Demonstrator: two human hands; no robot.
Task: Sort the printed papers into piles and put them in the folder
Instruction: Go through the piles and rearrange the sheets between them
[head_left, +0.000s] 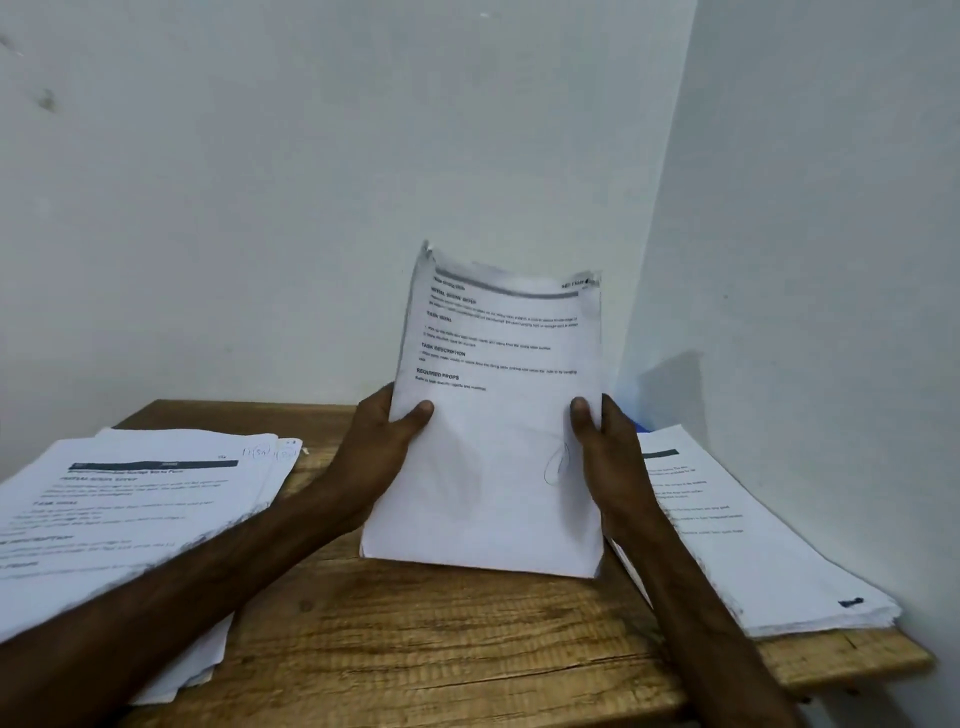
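Note:
I hold a stack of printed papers (493, 457) upright in the middle of the view, its bottom edge resting on the wooden table (441, 634). My left hand (382, 452) grips its left edge with the thumb on the front page. My right hand (610, 457) grips the right edge the same way. A loose pile of printed papers (124, 509) lies on the table's left side, under my left forearm. Another pile of papers (748, 540) lies flat on the right side. A small blue sliver (640, 425) shows behind my right hand; I cannot tell whether it is the folder.
White walls (260, 208) meet in a corner just behind the table. The right-hand wall (831, 260) runs close beside the right pile. The table's front right corner (919, 662) sits near the right pile's edge.

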